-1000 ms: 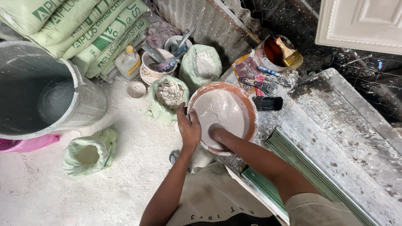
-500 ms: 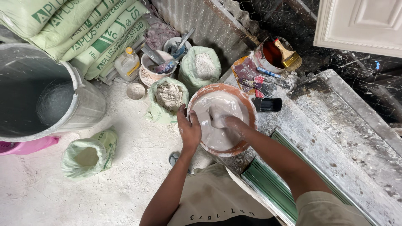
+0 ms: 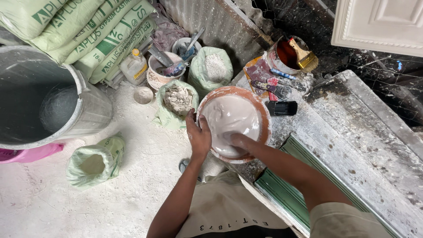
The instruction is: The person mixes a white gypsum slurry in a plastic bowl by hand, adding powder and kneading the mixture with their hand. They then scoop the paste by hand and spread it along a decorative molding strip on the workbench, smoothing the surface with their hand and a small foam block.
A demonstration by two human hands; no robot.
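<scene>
Inside the bowl [image 3: 264, 115], right hand [image 3: 235, 140] sinks into plaster [image 3: 229, 117].

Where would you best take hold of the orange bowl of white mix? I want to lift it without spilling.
Probably grip the orange bowl by its rim at two opposite sides, coming from above. It is wide, round, open-topped and holds white mix, so one-sided lifting may tip it. The left hand already clasps the near-left rim; the right hand is in the mix, and the far-right rim is bare.

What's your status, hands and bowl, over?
Left hand grips the orange bowl rim. Right hand sunk in white plaster mix. Black brush beside the bowl, apart.
</scene>
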